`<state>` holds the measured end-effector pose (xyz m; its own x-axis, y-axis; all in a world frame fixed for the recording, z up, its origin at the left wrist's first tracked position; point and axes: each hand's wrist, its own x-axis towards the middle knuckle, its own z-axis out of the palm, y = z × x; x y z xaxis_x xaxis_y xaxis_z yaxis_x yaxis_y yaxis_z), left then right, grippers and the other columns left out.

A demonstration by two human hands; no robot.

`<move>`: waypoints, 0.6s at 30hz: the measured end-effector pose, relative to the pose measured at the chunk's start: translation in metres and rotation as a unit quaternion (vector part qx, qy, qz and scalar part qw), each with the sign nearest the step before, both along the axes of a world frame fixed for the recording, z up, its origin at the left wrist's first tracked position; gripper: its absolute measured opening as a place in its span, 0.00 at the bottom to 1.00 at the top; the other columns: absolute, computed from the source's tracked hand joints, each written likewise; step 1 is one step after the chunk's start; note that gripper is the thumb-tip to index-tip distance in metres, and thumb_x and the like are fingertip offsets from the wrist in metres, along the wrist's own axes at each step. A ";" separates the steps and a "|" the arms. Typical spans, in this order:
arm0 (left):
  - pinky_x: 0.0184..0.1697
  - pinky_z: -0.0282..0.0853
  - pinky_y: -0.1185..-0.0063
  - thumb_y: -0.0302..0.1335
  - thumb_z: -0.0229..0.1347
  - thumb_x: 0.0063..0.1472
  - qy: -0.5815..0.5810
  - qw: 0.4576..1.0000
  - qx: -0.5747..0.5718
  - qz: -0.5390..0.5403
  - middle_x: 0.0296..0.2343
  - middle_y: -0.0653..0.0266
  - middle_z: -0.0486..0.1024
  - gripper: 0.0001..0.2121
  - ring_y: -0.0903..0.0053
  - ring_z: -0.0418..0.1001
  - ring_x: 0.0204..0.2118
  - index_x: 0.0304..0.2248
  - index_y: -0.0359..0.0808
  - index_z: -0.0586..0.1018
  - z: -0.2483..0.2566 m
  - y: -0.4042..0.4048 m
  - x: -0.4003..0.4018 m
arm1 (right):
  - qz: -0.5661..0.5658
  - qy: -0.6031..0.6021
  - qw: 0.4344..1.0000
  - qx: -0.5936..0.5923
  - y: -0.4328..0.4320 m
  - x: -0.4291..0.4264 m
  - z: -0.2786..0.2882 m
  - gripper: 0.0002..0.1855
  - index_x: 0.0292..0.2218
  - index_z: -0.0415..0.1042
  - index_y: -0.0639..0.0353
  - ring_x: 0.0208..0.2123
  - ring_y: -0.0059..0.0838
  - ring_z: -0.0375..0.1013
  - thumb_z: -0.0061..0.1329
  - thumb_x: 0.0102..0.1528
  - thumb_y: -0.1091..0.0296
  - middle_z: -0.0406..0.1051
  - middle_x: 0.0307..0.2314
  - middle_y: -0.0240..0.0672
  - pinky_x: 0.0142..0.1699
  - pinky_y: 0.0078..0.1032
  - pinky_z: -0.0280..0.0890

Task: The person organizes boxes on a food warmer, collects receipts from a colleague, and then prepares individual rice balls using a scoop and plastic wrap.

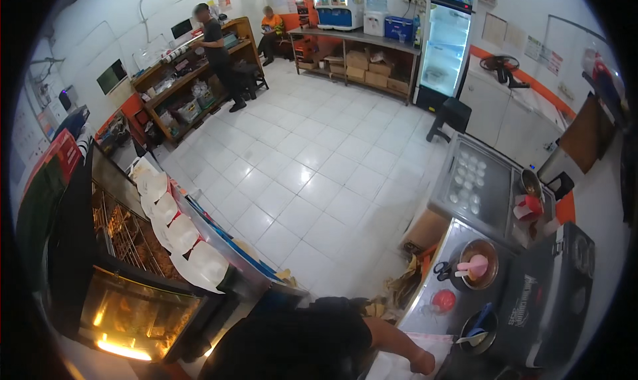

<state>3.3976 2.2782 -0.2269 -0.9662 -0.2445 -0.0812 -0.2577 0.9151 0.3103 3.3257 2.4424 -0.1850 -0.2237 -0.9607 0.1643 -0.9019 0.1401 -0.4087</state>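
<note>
My right hand (pixel 423 362) is at the bottom right, at the end of a bare arm from a black short sleeve. It is over or on white paper (pixel 403 357) on the metal counter; its fingers cannot be made out. Near it stands a dark bowl (pixel 491 347) with a blue-handled utensil (pixel 481 317) and a pale spoon or scoop (pixel 472 339). Farther along the counter are a red round object (pixel 443 300), black-handled scissors (pixel 442 270) and a metal bowl (pixel 492 275) holding a pink scoop (pixel 476 267). My left hand is out of view.
At left, a lit glass food warmer (pixel 142 315) adjoins stacked white paper containers (pixel 182 235). A large dark cooler box (pixel 543 300) borders the right counter. Beyond are a glass-topped chest freezer (pixel 478 180) and a black stool (pixel 453 113). One person (pixel 217 51) stands at shelves; another (pixel 270 28) sits.
</note>
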 end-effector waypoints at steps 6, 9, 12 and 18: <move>0.48 0.68 0.65 0.33 0.60 0.47 0.035 0.999 -0.007 0.016 0.39 0.56 0.76 0.15 0.61 0.74 0.45 0.35 0.35 0.81 -0.005 0.008 0.007 | -0.028 -0.020 0.999 0.006 0.015 0.002 0.016 0.19 0.42 0.73 0.64 0.37 0.43 0.74 0.53 0.55 0.58 0.74 0.38 0.45 0.44 0.33 0.67; 0.49 0.67 0.65 0.33 0.60 0.47 0.047 0.999 -0.006 0.018 0.41 0.55 0.75 0.16 0.61 0.73 0.46 0.36 0.35 0.80 -0.006 0.010 0.008 | -0.041 -0.032 0.999 0.014 0.015 0.011 0.020 0.19 0.40 0.74 0.63 0.36 0.42 0.74 0.52 0.56 0.56 0.75 0.37 0.45 0.43 0.33 0.68; 0.50 0.67 0.65 0.33 0.59 0.47 0.054 0.998 0.000 0.020 0.42 0.55 0.74 0.17 0.61 0.72 0.48 0.38 0.35 0.79 -0.007 0.012 0.012 | -0.051 -0.048 0.997 0.024 0.010 0.025 0.020 0.19 0.38 0.76 0.63 0.34 0.42 0.75 0.51 0.57 0.54 0.76 0.36 0.44 0.41 0.33 0.69; 0.52 0.65 0.65 0.33 0.59 0.48 0.076 0.997 0.011 0.029 0.45 0.54 0.72 0.19 0.61 0.70 0.50 0.41 0.34 0.78 -0.005 0.012 0.023 | -0.110 -0.161 0.979 0.053 -0.009 -0.034 -0.071 0.18 0.36 0.78 0.59 0.28 0.40 0.76 0.51 0.57 0.51 0.77 0.33 0.40 0.32 0.34 0.70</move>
<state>3.4202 2.2897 -0.2319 -0.9523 -0.2995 0.0584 -0.2581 0.8926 0.3697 3.2922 2.4338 -0.2561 -0.4504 -0.8916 -0.0470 -0.6714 0.3730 -0.6404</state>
